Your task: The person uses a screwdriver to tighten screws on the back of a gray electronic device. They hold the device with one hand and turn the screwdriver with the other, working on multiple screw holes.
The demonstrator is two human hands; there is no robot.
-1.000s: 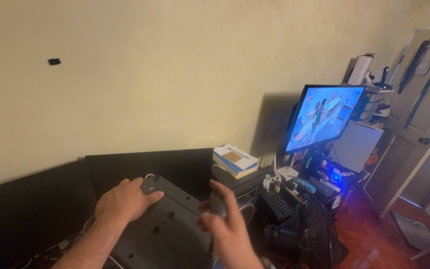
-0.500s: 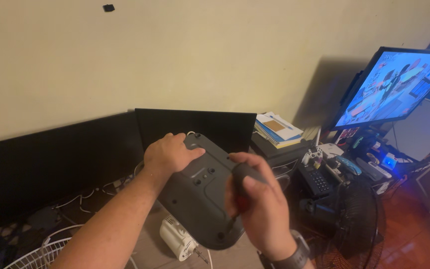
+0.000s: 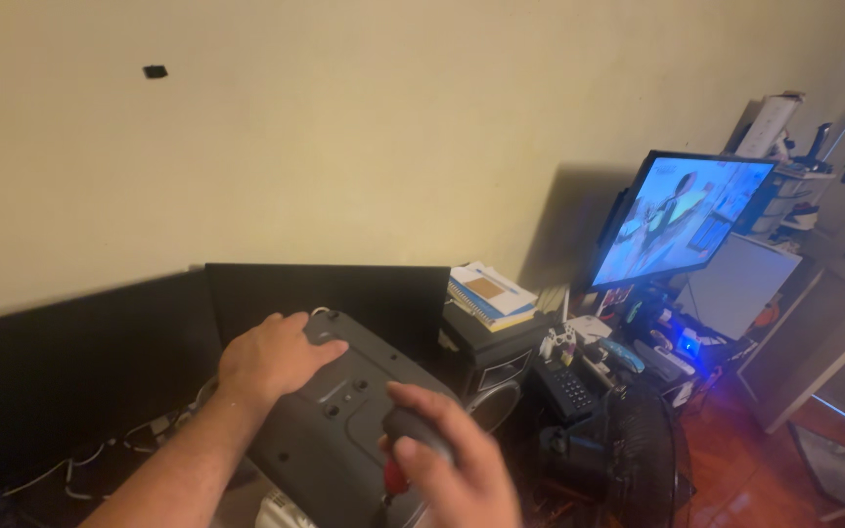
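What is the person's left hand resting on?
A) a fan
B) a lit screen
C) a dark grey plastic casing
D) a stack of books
C: the left hand lies flat on the top of the dark grey casing, while the right hand holds a dark-handled tool.

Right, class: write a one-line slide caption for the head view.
Left hand steadies a dark grey device while the right hand grips a screwdriver against it.
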